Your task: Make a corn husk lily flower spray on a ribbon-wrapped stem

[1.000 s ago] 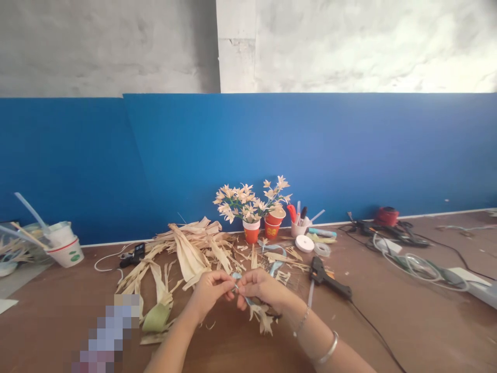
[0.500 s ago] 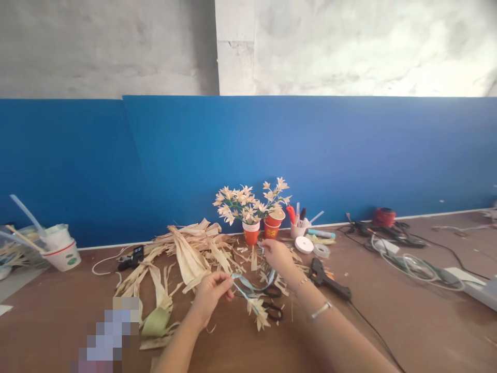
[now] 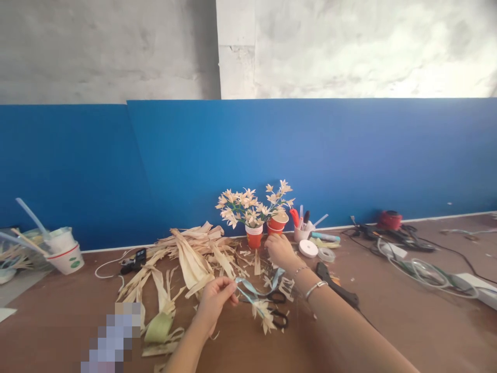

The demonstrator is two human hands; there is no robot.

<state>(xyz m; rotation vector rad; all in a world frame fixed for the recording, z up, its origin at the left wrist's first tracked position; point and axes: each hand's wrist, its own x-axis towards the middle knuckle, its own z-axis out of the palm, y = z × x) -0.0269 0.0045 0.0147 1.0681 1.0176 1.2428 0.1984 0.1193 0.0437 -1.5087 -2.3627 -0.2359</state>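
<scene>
Between its fingertips my left hand (image 3: 217,299) pinches the end of a blue-wrapped stem with a cream husk flower (image 3: 264,315) at its lower right end. A pale blue ribbon (image 3: 261,290) loops from that stem up toward my right hand (image 3: 280,250). My right hand is closed in front of the red paper cups (image 3: 277,223); whether it grips the ribbon's end is hidden. Black-handled scissors (image 3: 280,318) lie partly under the flower. Cream flowers on green stems (image 3: 243,204) stand in another red cup (image 3: 253,237).
Dried husks (image 3: 190,256) lie left of centre. A glue gun (image 3: 337,286), white roll (image 3: 308,248) and tape roll (image 3: 326,254) are to the right, with cables (image 3: 423,272) beyond. A white cup (image 3: 67,259) stands far left.
My right hand has moved slightly up and right, nearer the red cups, and the ribbon has shifted with it. My left hand keeps its pinch. The whole view has shifted slightly.
</scene>
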